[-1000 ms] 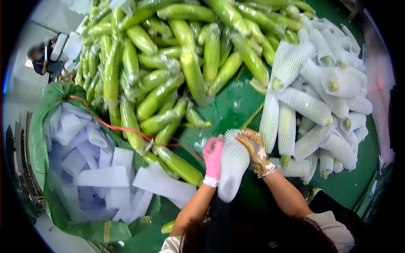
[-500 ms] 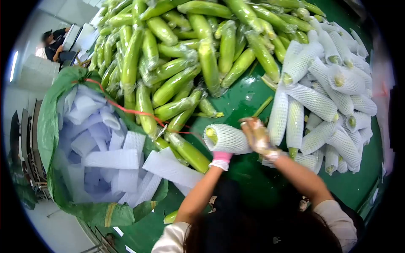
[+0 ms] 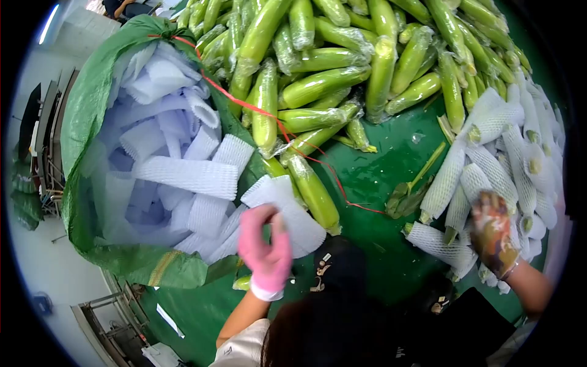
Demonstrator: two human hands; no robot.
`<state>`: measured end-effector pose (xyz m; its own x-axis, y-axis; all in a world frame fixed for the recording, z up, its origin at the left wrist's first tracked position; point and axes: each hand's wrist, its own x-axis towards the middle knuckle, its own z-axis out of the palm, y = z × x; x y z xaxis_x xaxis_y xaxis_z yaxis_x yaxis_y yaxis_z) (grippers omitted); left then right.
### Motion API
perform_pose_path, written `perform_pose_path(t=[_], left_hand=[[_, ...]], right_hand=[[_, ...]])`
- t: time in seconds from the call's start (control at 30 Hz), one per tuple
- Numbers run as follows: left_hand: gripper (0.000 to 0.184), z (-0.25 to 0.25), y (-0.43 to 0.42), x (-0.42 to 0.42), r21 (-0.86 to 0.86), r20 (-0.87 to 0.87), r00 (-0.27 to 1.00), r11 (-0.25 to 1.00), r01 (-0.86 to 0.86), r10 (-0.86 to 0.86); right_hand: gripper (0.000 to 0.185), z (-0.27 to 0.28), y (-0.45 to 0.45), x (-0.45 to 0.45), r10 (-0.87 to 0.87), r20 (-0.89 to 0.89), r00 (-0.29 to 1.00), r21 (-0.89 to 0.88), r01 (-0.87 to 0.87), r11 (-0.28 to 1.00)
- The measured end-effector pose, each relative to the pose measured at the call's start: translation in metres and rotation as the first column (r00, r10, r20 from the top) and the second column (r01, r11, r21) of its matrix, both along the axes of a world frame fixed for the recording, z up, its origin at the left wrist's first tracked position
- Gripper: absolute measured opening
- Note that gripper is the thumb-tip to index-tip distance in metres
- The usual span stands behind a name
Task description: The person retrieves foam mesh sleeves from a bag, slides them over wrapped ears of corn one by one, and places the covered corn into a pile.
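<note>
My left hand (image 3: 266, 248), in a pink glove, hovers at the mouth of a green sack, its fingers curved with a gap to the thumb. Right beside it lies a loose white foam net sleeve (image 3: 296, 223); whether they touch is unclear. My right hand (image 3: 494, 235), in a stained glove, is on the pile at the right. Its fingers are around the lower end of a long green vegetable in a foam net sleeve (image 3: 474, 180); the hand hides that end. Another sleeved vegetable (image 3: 441, 246) lies just left of it.
The green sack (image 3: 82, 140) holds many foam sleeves. Film-wrapped long green vegetables (image 3: 327, 85) are heaped at the back. A red string (image 3: 333, 174) trails onto the green surface (image 3: 367, 244). A leafy stalk (image 3: 406, 199) lies mid-surface. A seated person (image 3: 128, 8) is at the far upper left.
Both hands were at one sleeved vegetable in the middle. My right hand has moved right with it to the pile. My left hand has moved left to the loose sleeves. The view has shifted.
</note>
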<state>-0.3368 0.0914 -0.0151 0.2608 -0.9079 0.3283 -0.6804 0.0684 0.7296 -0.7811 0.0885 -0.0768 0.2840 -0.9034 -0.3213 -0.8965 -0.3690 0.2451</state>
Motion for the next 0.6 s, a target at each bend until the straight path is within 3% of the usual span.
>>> perform_pose_path(t=[0.07,0.1,0.13,0.17,0.2,0.23,0.27,0.3,0.33,0.37,0.4,0.43,0.47,0.5,0.53,0.57,0.6], left_hand=[[0.017,0.007,0.02,0.019,-0.003,0.015,0.992,0.992,-0.127,0.127],[0.019,0.004,0.026,0.027,-0.003,0.006,0.984,0.984,-0.178,0.178],[0.028,-0.005,0.036,0.039,0.006,0.223,0.965,0.99,-0.144,0.139],[0.046,-0.02,0.047,0.046,0.055,0.286,0.954,0.992,-0.115,0.094],[0.056,-0.024,0.048,0.051,0.182,0.424,0.905,0.976,-0.121,0.033],[0.067,-0.028,0.052,0.057,0.317,0.542,0.839,0.936,-0.153,-0.046],[0.078,-0.044,0.052,0.072,0.401,0.583,0.806,0.899,-0.174,-0.104],[0.079,-0.062,0.052,0.093,0.498,0.694,0.691,0.828,-0.258,-0.202],[0.079,-0.084,0.05,0.121,0.566,0.598,0.781,0.785,-0.252,-0.18],[0.07,-0.101,0.047,0.154,0.615,0.585,0.769,0.76,-0.212,-0.259],[0.06,-0.124,0.043,0.19,0.626,0.566,0.775,0.759,-0.182,-0.281],[0.051,-0.143,0.039,0.221,0.667,0.56,0.756,0.726,-0.167,-0.339],[0.044,-0.158,0.032,0.24,0.518,0.612,0.742,0.847,-0.117,-0.272],[0.042,-0.164,0.026,0.251,0.581,0.64,0.711,0.789,-0.2,-0.291],[0.044,-0.169,0.019,0.26,0.519,0.691,0.67,0.832,-0.197,-0.272],[0.044,-0.171,0.007,0.266,0.409,0.613,0.772,0.903,-0.127,-0.169],[0.045,-0.189,0.006,0.286,0.452,0.611,0.769,0.88,-0.144,-0.188]], right_hand=[[0.052,0.062,-0.042,0.118,0.19,0.382,0.905,0.047,-0.224,0.973],[0.071,0.062,-0.053,0.159,0.034,0.535,0.844,0.234,-0.186,0.954],[0.073,0.064,-0.067,0.202,-0.027,0.656,0.754,0.295,-0.224,0.929],[0.081,0.036,-0.072,0.241,0.023,0.834,0.552,0.163,-0.286,0.944],[0.088,0.028,-0.083,0.288,-0.051,0.835,0.548,0.219,-0.245,0.944],[0.093,0.028,-0.091,0.328,0.027,0.781,0.624,0.161,-0.243,0.957],[0.092,0.024,-0.095,0.356,-0.04,0.833,0.552,0.261,-0.329,0.908],[0.081,-0.012,-0.09,0.385,-0.106,0.952,0.286,0.234,-0.462,0.856],[0.073,-0.034,-0.084,0.4,-0.074,0.964,0.257,0.191,-0.468,0.863],[0.066,-0.045,-0.08,0.408,-0.04,0.972,0.231,0.146,-0.466,0.873],[0.05,-0.042,-0.086,0.401,-0.272,0.914,0.302,0.38,-0.398,0.835],[0.046,-0.065,-0.085,0.391,-0.201,0.974,0.107,0.224,-0.302,0.927],[0.047,-0.072,-0.089,0.377,-0.263,0.965,0.013,0.257,-0.26,0.931],[0.048,-0.077,-0.09,0.363,-0.328,0.941,-0.08,0.304,-0.221,0.927],[0.047,-0.066,-0.09,0.345,-0.345,0.938,-0.037,0.334,-0.175,0.926],[0.047,-0.054,-0.089,0.327,-0.367,0.93,0.004,0.365,-0.124,0.923],[0.047,-0.054,-0.086,0.312,-0.379,0.925,-0.033,0.375,-0.081,0.923]])
